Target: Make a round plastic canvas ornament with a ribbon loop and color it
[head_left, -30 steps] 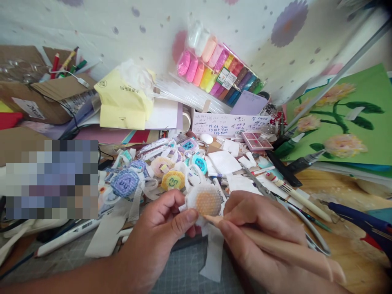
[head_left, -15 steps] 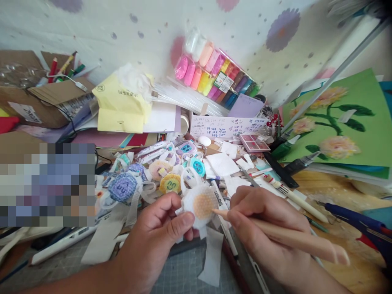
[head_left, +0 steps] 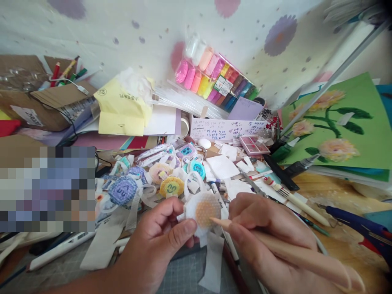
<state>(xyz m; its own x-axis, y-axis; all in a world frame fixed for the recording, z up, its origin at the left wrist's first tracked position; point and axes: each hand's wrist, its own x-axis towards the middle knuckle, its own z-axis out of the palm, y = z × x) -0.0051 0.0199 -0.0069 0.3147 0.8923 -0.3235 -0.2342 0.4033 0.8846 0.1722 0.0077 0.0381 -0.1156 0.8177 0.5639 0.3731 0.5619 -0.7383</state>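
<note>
My left hand [head_left: 162, 232] pinches a small round white piece with a bumpy surface [head_left: 191, 206] between thumb and fingers. A pale orange patch [head_left: 204, 210] colours its middle, and a white loop [head_left: 194, 181] stands at its top. In my right hand [head_left: 266, 220] is a peach-coloured, pen-shaped tool [head_left: 294, 249], gripped like a pencil. Its pointed end meets the lower right part of the orange patch; whether it presses on the surface I cannot tell. Behind my left hand lie similar bumpy pieces, one yellow [head_left: 171, 187], one blue [head_left: 122, 190].
Paper scraps and pens crowd the grey cutting mat [head_left: 183, 273]. At the right lies a blue tool with a pointed nozzle [head_left: 355, 222]. Behind stand a pink palette [head_left: 254, 145], a bag of coloured clay [head_left: 214, 75], a cardboard box [head_left: 39, 108] and a green flower picture [head_left: 364, 122].
The pointed tip has shifted from the right edge of the orange patch to its lower right. The whole view has dropped slightly; both grips stay the same.
</note>
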